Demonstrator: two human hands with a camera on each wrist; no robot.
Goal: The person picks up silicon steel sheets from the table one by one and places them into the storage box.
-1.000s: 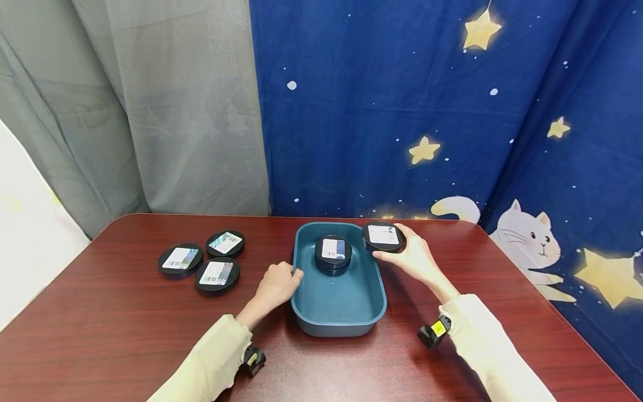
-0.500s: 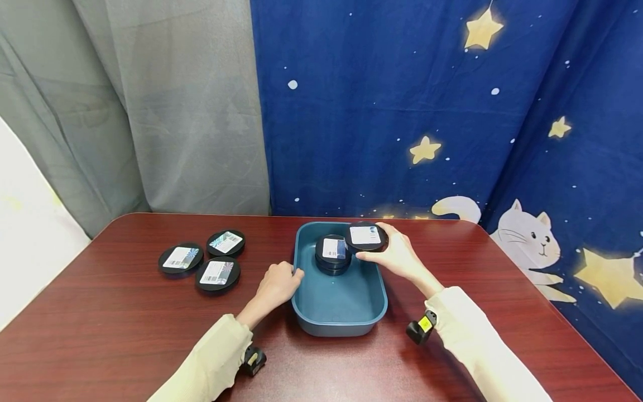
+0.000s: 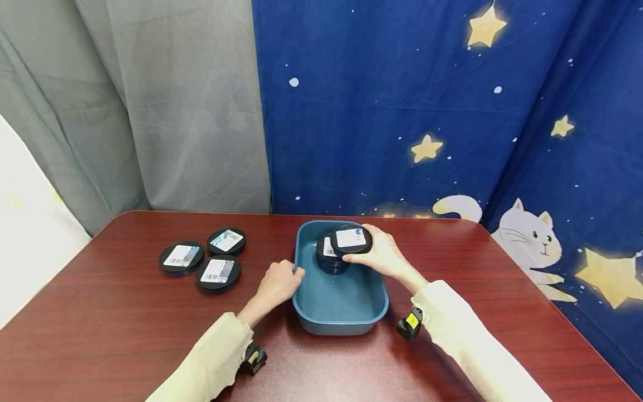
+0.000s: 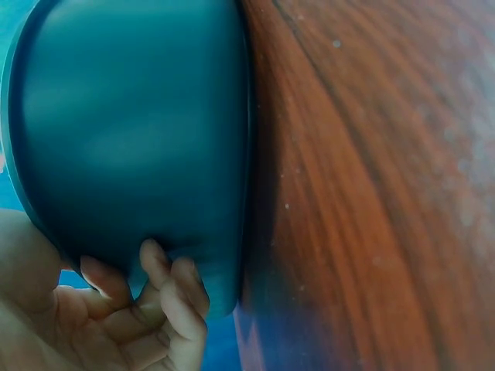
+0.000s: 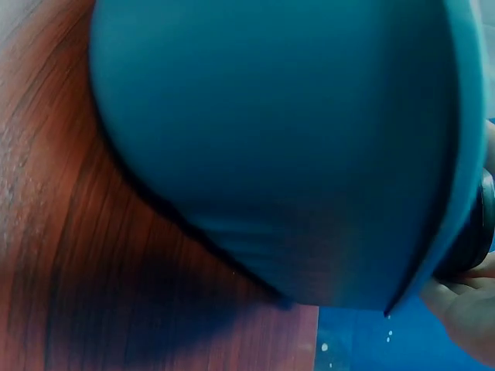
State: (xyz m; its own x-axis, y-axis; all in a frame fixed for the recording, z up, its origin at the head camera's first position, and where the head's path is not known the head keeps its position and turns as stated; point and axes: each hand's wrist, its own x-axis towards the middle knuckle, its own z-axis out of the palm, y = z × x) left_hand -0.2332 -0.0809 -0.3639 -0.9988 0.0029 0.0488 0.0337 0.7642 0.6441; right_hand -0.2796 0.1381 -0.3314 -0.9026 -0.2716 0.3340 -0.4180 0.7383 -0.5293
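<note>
In the head view a blue-green plastic bin (image 3: pixel 341 322) stands mid-table. My left hand (image 3: pixel 277 282) grips its left rim; in the left wrist view the thumb (image 4: pixel 107 282) is at the rim and the curled fingers (image 4: pixel 182 309) lie against the outer wall. My right hand (image 3: pixel 384 254) pinches a round black flat container (image 3: pixel 350 239) with a white label by its side, over the bin. It overlaps the black round containers (image 3: pixel 331 262) stacked inside. In the right wrist view the bin's wall (image 5: pixel 278 139) hides most of the held container (image 5: pixel 470 239).
Three more black round containers (image 3: pixel 181 257) (image 3: pixel 226 241) (image 3: pixel 218 273) with white labels lie together on the reddish-brown table (image 3: pixel 125 324), left of the bin. Behind the table hang a grey curtain (image 3: pixel 196 111) and a blue curtain (image 3: pixel 351 111) with stars.
My right hand has carried the black round container leftward, from beyond the bin's right rim to over the stack inside. My left hand keeps its hold on the rim.
</note>
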